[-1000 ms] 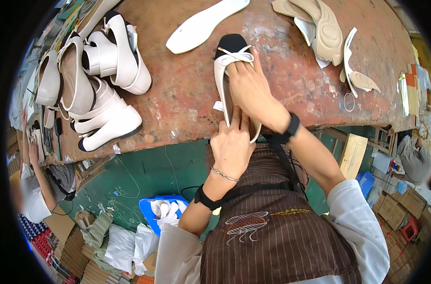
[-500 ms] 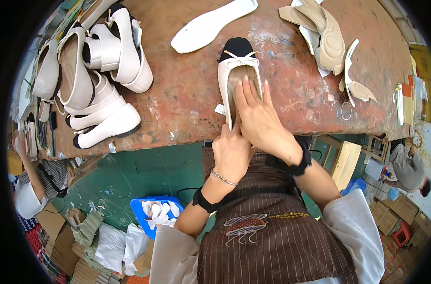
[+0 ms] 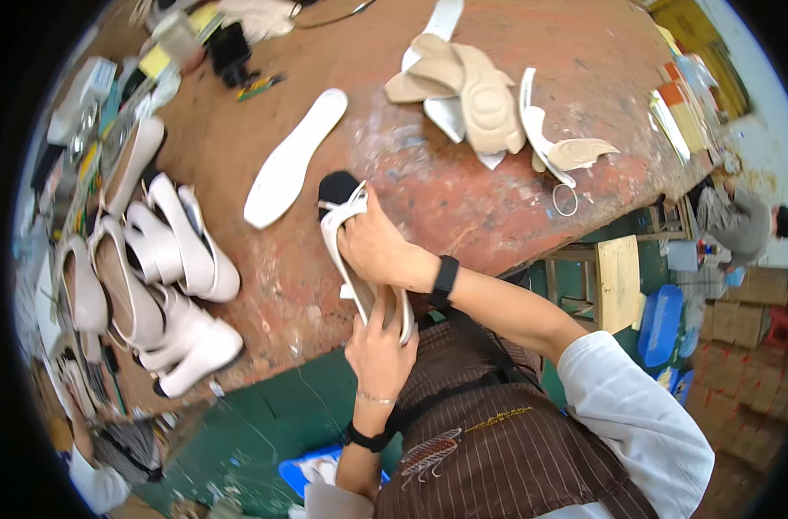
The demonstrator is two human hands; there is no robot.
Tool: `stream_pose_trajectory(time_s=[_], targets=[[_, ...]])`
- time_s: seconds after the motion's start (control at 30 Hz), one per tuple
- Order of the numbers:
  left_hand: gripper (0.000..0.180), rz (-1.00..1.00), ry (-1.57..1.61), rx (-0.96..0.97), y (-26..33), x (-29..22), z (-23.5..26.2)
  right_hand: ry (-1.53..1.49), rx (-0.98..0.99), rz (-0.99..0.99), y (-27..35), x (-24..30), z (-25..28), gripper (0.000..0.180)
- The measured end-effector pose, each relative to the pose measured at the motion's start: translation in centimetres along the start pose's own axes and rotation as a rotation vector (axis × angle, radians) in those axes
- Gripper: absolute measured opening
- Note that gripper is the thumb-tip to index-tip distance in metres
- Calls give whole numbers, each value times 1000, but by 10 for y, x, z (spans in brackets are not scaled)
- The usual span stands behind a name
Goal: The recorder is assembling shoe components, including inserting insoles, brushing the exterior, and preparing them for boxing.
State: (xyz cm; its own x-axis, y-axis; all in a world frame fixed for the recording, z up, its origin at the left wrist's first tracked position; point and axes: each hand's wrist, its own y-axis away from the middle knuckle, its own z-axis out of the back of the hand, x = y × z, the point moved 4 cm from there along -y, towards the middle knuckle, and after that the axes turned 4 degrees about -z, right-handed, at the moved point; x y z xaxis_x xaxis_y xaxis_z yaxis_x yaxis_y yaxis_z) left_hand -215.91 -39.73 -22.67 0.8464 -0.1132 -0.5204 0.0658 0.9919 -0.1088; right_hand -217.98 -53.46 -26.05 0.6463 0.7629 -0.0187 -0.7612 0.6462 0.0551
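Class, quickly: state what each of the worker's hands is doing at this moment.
Left hand: closed around the heel end of the white shoe.
Right hand: pressed over the shoe's middle, fingers curled around it.

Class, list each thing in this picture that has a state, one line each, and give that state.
white shoe: held over the table edge, gripped by both hands
right hand: closed over the shoe's upper
left hand: gripping the shoe's rear end
loose white insole: lying flat on the table, untouched
finished white shoes: piled together at the left
metal ring: lying flat
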Motion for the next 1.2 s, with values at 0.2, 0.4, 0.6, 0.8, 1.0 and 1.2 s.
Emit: stream_pose_trajectory(time_s=[0.2, 0.4, 0.6, 0.8, 1.0, 1.2], targets=[[37, 17, 36, -94, 31, 51, 101, -956, -481, -83, 97, -103, 105, 24], [44, 94, -282, -384, -16, 124, 249, -384, -1194, -1632, 278, -332, -28, 47], [56, 695, -938, -225, -66, 196, 254, -1418, -1170, -1398, 228, -325, -22, 31], [71, 116, -893, -188, -154, 95, 152, -662, -925, -1116, 181, -309, 43, 35], [86, 272, -397, 160, -225, 139, 39, -367, -453, -937, 132, -299, 25, 63], [69, 624, 433, 436, -259, 195, 21, -871, -349, -775, 114, -299, 11, 96]])
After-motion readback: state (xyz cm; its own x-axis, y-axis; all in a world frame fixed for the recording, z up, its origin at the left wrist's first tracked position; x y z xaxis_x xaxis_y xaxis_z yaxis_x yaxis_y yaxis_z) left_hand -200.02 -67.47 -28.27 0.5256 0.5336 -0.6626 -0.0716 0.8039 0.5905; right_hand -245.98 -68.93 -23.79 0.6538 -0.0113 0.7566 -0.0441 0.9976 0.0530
